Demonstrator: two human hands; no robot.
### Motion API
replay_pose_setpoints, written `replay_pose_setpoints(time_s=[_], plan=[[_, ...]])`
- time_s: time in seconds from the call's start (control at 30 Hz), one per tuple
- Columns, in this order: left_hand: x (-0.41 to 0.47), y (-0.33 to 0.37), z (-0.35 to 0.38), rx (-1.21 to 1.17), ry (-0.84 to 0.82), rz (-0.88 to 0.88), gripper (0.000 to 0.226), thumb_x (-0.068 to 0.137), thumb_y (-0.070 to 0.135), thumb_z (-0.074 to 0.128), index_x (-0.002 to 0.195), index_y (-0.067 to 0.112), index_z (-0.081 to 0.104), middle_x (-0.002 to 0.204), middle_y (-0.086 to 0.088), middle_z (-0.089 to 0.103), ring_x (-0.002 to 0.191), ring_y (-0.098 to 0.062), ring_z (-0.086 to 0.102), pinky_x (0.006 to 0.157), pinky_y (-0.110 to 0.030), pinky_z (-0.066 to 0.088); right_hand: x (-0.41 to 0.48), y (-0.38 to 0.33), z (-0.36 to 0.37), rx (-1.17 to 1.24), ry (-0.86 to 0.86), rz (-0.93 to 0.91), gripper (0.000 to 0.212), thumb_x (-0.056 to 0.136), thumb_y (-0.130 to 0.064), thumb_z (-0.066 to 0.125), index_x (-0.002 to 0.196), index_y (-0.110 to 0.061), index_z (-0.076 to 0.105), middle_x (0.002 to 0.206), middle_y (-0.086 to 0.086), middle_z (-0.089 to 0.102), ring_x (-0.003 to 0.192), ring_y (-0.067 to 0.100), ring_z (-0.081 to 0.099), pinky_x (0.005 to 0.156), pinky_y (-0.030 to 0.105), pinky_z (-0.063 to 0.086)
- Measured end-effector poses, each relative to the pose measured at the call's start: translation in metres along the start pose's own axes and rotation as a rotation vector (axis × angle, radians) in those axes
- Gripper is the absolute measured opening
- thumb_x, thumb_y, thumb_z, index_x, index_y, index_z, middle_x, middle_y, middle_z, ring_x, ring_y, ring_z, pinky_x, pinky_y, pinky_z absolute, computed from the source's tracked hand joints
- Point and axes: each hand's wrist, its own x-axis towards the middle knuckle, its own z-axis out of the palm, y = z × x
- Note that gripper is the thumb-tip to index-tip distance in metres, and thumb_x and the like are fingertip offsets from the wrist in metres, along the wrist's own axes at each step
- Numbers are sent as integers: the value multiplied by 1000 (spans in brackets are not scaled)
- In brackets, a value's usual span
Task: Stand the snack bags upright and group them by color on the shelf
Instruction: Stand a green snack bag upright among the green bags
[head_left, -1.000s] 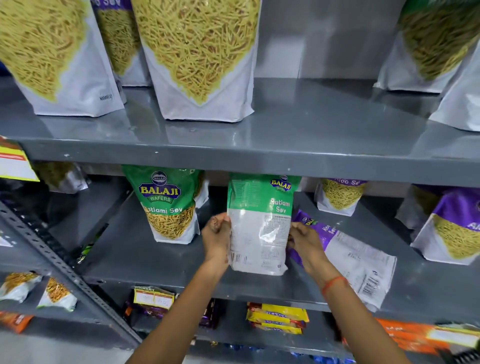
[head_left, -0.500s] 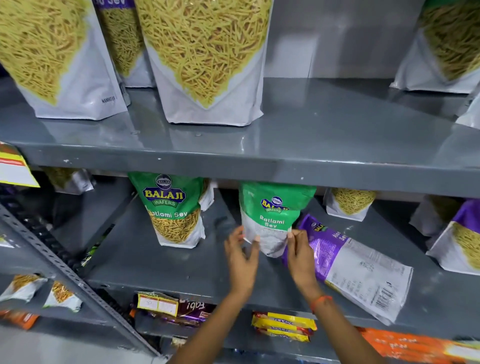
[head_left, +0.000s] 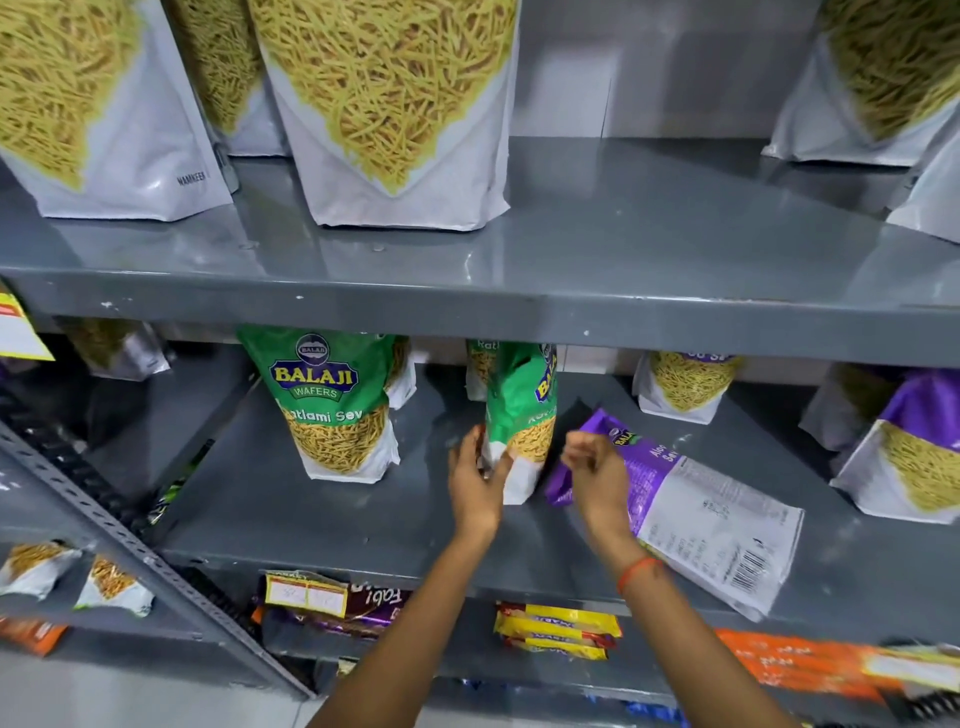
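Observation:
A green Ratlami Sev bag (head_left: 522, 415) stands upright and turned edge-on in the middle of the grey middle shelf (head_left: 311, 519). My left hand (head_left: 475, 486) pinches its lower left corner. My right hand (head_left: 597, 467) is just right of it, apart from the bag, with fingers curled on nothing, over the top end of a purple Aloo Sev bag (head_left: 696, 514) that lies flat, back side up. Another green bag (head_left: 332, 405) stands upright to the left. Behind the held one, a further bag (head_left: 479, 364) is mostly hidden.
A purple bag (head_left: 914, 452) stands at the right, and a smaller bag (head_left: 685, 387) at the back. The upper shelf (head_left: 623, 234) carries large white sev bags (head_left: 395, 114); its front edge overhangs the bag tops. Yellow packets (head_left: 558, 629) and other snacks lie on the shelf below.
The green bag went from held in front of the shelf to standing on it, then turned edge-on. My right hand let go of it and moved right, over the purple bag.

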Motion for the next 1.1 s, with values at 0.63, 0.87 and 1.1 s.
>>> replay_pose_setpoints(time_s=[0.63, 0.87, 1.1], plan=[[28, 1, -53, -142, -370, -104, 61, 91, 16, 57, 145, 22, 29, 139, 12, 45, 125, -4, 45, 105, -25, 36, 30, -17, 8, -245, -415, 53, 57, 77, 14, 57, 127, -3, 36, 126, 19, 56, 112, 25, 53, 98, 36, 44], [29, 3, -40, -226, -84, -173, 29, 97, 21, 43, 123, 14, 55, 131, -13, 56, 117, -22, 54, 102, -42, 45, 16, -14, 16, -314, -201, 32, 33, 83, 7, 49, 115, 4, 41, 116, 25, 60, 107, 35, 57, 80, 30, 41], [6, 12, -25, -46, -42, -172, 52, 101, 29, 28, 149, 25, 10, 160, -1, 14, 145, -21, 20, 117, -41, 20, -1, -29, -3, -366, 8, -277, 43, 86, 2, 49, 128, 4, 41, 127, 24, 51, 121, 37, 45, 101, 35, 34]])
